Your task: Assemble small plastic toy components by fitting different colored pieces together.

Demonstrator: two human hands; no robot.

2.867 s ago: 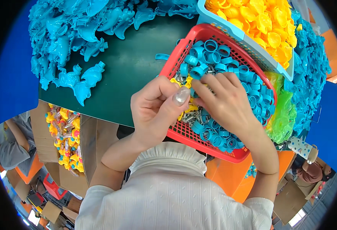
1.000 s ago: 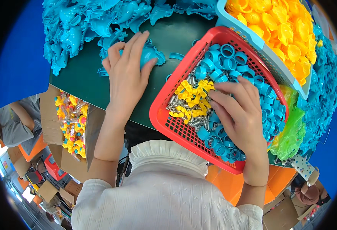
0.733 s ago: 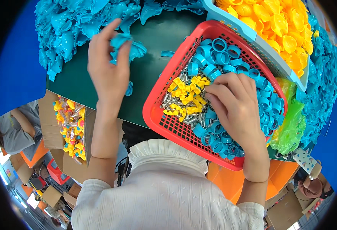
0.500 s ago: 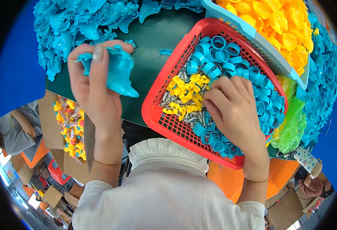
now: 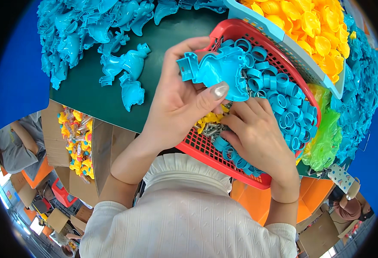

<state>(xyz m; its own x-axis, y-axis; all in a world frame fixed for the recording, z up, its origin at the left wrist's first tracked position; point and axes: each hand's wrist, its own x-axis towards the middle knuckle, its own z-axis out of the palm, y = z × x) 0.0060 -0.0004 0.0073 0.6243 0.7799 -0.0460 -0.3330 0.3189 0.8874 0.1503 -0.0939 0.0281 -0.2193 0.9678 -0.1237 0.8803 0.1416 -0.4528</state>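
Note:
My left hand [image 5: 172,101] holds a blue hollow plastic shell [image 5: 223,71] shaped like half of a toy figure, its inner side showing. It hangs over the red basket [image 5: 260,182], close above my right hand [image 5: 260,131]. My right hand reaches into the basket with thumb and fingers drawn together; whatever is between the tips is hidden. Beside those tips lie small yellow plastic pieces [image 5: 206,123] and small metal parts [image 5: 214,130], partly covered by my left hand and the shell. Blue plastic rings [image 5: 288,119] fill the basket's right side.
More blue shells form a heap [image 5: 75,43] at the far left, with a few loose shells [image 5: 132,92] on the dark green table [image 5: 111,101]. A light blue basket [image 5: 283,47] of yellow parts adjoins the red one. A cardboard box [image 5: 53,137] with yellow toys stands left.
My left hand has swung right from over the table to above the red basket, turning the shell's hollow side into view. Loose shells it covered now show. My right hand stays in the basket.

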